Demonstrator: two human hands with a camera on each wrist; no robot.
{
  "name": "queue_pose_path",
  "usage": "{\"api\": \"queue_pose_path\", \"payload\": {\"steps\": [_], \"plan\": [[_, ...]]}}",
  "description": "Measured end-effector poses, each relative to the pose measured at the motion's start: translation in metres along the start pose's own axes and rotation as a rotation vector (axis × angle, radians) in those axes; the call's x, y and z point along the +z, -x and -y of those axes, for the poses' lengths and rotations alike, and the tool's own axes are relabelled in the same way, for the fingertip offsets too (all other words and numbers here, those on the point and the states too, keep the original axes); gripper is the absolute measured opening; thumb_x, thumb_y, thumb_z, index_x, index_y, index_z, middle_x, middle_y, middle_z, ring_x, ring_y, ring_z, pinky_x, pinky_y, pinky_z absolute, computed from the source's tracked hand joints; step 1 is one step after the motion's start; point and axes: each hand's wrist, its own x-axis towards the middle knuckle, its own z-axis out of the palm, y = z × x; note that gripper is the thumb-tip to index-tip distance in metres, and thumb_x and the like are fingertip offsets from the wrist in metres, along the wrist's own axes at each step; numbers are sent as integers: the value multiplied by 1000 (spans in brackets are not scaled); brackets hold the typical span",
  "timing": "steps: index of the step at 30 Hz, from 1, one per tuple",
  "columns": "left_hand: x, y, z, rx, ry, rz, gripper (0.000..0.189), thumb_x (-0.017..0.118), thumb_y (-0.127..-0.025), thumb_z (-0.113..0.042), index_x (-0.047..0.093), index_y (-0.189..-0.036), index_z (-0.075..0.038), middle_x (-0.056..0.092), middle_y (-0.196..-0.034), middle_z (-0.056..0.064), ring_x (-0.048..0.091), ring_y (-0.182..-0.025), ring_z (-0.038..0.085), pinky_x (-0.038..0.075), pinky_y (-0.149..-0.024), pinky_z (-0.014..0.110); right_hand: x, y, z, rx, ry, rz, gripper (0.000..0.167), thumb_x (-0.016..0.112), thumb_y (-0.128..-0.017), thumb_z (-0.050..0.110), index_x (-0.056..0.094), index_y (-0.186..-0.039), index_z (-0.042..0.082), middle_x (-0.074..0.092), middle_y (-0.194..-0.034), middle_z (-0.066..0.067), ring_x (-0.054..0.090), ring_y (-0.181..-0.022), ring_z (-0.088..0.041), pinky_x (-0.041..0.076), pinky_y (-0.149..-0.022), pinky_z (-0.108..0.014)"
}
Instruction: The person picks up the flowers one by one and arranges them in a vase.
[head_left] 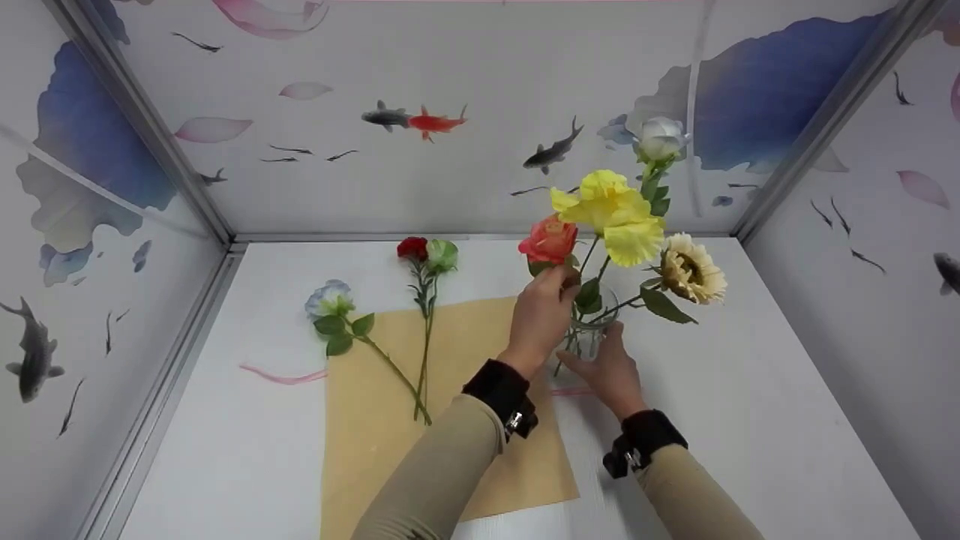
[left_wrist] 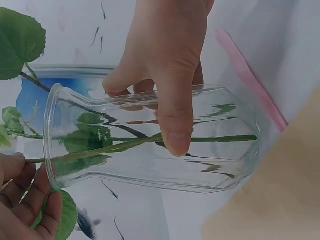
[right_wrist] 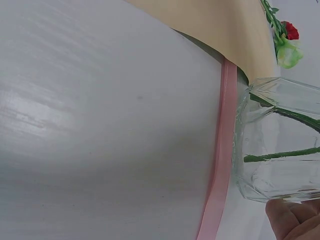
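Note:
A clear glass vase (head_left: pixel 589 337) (left_wrist: pixel 210 170) (right_wrist: pixel 280 135) stands on the table, with stems showing through its wall. My right hand (head_left: pixel 611 375) (left_wrist: pixel 172 65) grips the vase's side, thumb across the glass. At the rim my left hand (head_left: pixel 541 315) (left_wrist: pixel 25 200) pinches a green stem that runs down into the vase. Just above that hand is a coral rose (head_left: pixel 549 240). A yellow flower (head_left: pixel 611 214), a white rose (head_left: pixel 661 140) and a cream sunflower (head_left: pixel 690 270) lean out of the vase. In the right wrist view only some fingertips (right_wrist: pixel 295 217) show.
Brown wrapping paper (head_left: pixel 382 480) covers the table's middle, over a pink ribbon (head_left: pixel 281 377) (right_wrist: pixel 225 150). A blue flower (head_left: pixel 330 301), a red carnation (head_left: pixel 412 248) and a green flower (head_left: pixel 441 256) lie with their stems on the paper. Printed panels enclose the table.

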Motion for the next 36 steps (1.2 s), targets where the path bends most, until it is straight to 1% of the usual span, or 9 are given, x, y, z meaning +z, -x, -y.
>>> {"api": "queue_pose_path", "payload": {"steps": [4, 8, 13, 16, 21, 24, 26, 32, 36], "plan": [[4, 0, -2, 36, -91, 36, 12, 67, -99, -12, 74, -109, -9, 73, -104, 5, 71, -97, 21, 57, -85, 34, 0, 0, 0, -15, 21, -7, 134, 72, -80, 73, 0, -157, -10, 23, -160, -37, 43, -137, -53, 43, -107, -59], [6, 2, -4, 128, -251, 62, 16, 65, -100, -14, 77, -110, -11, 75, -106, 4, 70, -98, 24, 56, -86, 37, 0, 0, 0, -23, 33, -14, 129, 73, -82, 68, 3, -156, -11, 28, -156, -40, 47, -132, -55, 44, -104, -60], [10, 7, -4, 221, -437, 93, 24, 61, -102, -17, 74, -122, -15, 73, -114, 2, 65, -101, 26, 55, -82, 39, 0, -1, 1, -20, 47, -22, 122, 76, -84, 59, 6, -155, -11, 33, -153, -41, 51, -127, -56, 46, -102, -60], [11, 10, -3, 241, -492, 103, 27, 58, -103, -19, 73, -125, -15, 71, -118, 2, 63, -105, 26, 55, -86, 39, 0, 0, 2, -3, 44, -16, 120, 77, -85, 54, 6, -156, -10, 35, -153, -40, 52, -127, -55, 47, -101, -60], [11, 14, 0, 284, -473, 54, 25, 60, -102, -17, 74, -121, -9, 71, -116, 5, 62, -109, 24, 49, -98, 37, 0, 2, 3, 2, 32, -18, 114, 78, -85, 49, 8, -156, -7, 38, -151, -40, 54, -125, -55, 48, -99, -60], [8, 16, 2, 315, -462, 13, 23, 61, -100, -15, 76, -117, -7, 72, -113, 7, 62, -108, 23, 46, -102, 36, 1, 2, 2, -9, 38, -26, 114, 76, -86, 52, 8, -156, -8, 38, -151, -41, 54, -124, -56, 48, -98, -61], [6, 18, 4, 316, -446, -2, 22, 61, -101, -14, 76, -115, -6, 71, -112, 7, 62, -107, 23, 47, -102, 34, 2, 1, 2, -15, 37, -29, 116, 76, -86, 54, 8, -156, -9, 37, -151, -41, 54, -124, -56, 48, -98, -61], [-4, 26, 14, 243, -298, 10, 22, 58, -103, -14, 77, -112, -7, 67, -113, 6, 62, -103, 23, 55, -92, 27, 1, -1, 1, -39, 44, -39, 122, 74, -84, 63, 9, -156, -10, 32, -155, -40, 48, -131, -56, 45, -103, -62], [-9, 32, 22, 252, -274, 13, 22, 58, -103, -13, 76, -114, -9, 67, -112, 5, 64, -101, 20, 57, -86, 26, 2, -1, 1, -40, 35, -47, 122, 75, -81, 68, 12, -155, -6, 31, -157, -36, 47, -134, -54, 45, -104, -61]]}}
